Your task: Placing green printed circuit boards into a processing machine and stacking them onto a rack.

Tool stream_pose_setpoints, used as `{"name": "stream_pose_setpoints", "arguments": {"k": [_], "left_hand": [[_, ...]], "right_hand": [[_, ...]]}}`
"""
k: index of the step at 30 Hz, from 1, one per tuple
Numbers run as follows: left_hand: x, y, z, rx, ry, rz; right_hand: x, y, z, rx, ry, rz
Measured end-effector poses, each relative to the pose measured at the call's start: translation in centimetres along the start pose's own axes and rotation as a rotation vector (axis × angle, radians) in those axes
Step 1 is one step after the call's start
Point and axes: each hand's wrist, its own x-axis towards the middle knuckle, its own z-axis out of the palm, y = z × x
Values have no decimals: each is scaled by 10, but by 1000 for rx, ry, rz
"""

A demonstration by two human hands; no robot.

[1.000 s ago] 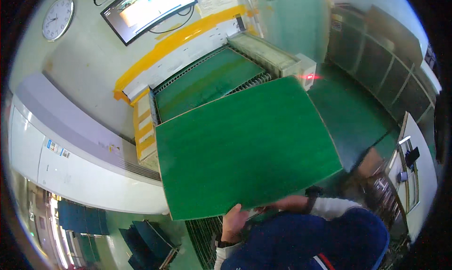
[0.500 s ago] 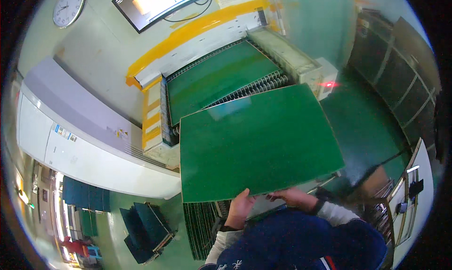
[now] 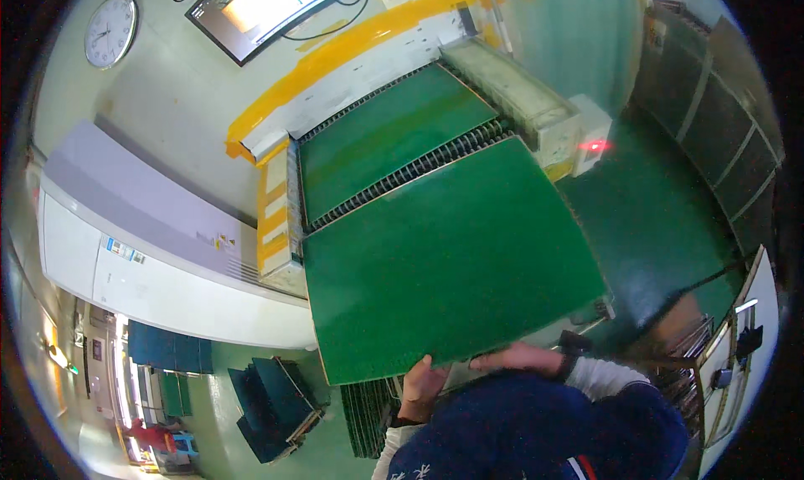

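A large flat green board (image 3: 452,262) lies in front of me, its far edge at the near end of a roller conveyor (image 3: 410,172). My left hand (image 3: 423,386) grips the near edge, thumb on top and fingers hidden underneath. Further right along that edge is my right hand (image 3: 523,358), closed against the rim, its fingertips mostly hidden. A second green board (image 3: 394,141) rests on the rollers beyond, with a strip of bare rollers between the two boards. Below the held board's near left corner, a rack of upright thin boards (image 3: 367,417) shows partly.
White conveyor side housings stand left (image 3: 279,216) and right (image 3: 519,86), the right one near a red light (image 3: 595,146). A long white cabinet (image 3: 167,270) lies at left. Dark panels (image 3: 272,405) stand on the floor, lower left. A white panel (image 3: 737,354) stands at right.
The held board has turned counterclockwise and shifted left, so its far edge runs more nearly parallel to the rollers. Both hands stay at its near edge. The view has shifted slightly.
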Motion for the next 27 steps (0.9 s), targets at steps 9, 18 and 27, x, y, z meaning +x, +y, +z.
{"name": "stream_pose_setpoints", "arguments": {"k": [9,18,27], "left_hand": [[55,-10,11,-53,-39,36],[95,-16,0,-192,94,-69],[50,10,-43,-44,-78,203]], "right_hand": [[33,27,-21,206,212,-56],[48,3,-36,473,288,-14],[61,0,-35,521,360,-6]]}}
